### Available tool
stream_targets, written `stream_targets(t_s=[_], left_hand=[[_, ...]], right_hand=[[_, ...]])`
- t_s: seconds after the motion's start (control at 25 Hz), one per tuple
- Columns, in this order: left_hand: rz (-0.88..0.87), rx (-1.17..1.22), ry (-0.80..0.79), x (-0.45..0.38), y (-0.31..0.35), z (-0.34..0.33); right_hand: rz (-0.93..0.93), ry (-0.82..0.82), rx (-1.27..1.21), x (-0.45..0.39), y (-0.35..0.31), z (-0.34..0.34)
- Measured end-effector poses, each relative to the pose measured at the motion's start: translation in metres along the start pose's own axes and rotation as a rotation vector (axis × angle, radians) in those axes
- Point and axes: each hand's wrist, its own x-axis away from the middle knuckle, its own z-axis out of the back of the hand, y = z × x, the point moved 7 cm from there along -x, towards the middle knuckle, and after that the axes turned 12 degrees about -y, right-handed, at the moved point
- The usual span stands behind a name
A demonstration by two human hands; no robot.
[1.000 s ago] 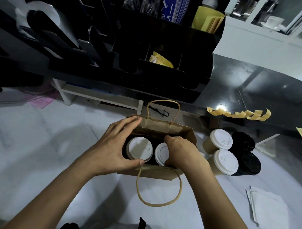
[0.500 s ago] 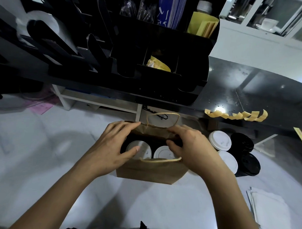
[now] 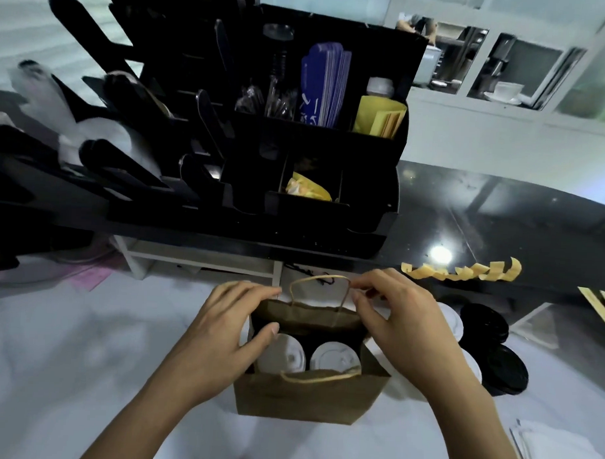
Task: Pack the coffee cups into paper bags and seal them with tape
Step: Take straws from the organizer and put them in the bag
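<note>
Directly between both hands stands a brown paper bag (image 3: 309, 394) with two white-lidded coffee cups (image 3: 281, 355) inside. The left hand (image 3: 222, 333) grips the bag's left wall, thumb hooked inside the opening, probably to steady it. The right hand (image 3: 397, 322) pinches the far handle (image 3: 318, 288) at the rim, seemingly to draw the top closed; tape strips (image 3: 464, 271) hang just beyond this hand.

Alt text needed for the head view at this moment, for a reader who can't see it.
Two hands work the mouth of a brown paper bag holding two white-lidded cups: the left hand grips the bag's left rim, the right hand pinches the far handle. More lidded cups stand to the right, tape strips hang from the black counter's edge.
</note>
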Motion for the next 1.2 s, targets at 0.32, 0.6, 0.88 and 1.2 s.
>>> stream_targets(t_s=[0.32,0.6,0.88,1.2], left_hand=[[-0.074,0.0,0.038,-0.016,0.027,0.041],[-0.137,-0.01,0.056,-0.044,0.039,0.069],[-0.168,-0.027,0.117,-0.066,0.046,0.092],[-0.156,-0.008,0.142,-0.086,0.051,0.104]], right_hand=[[0.059,0.072,-0.021,-0.016,-0.017,0.024],[0.118,0.1,-0.064,-0.037,-0.028,0.048],[0.135,0.12,-0.053,-0.06,-0.034,0.073],[0.114,0.153,-0.043,-0.087,-0.033,0.081]])
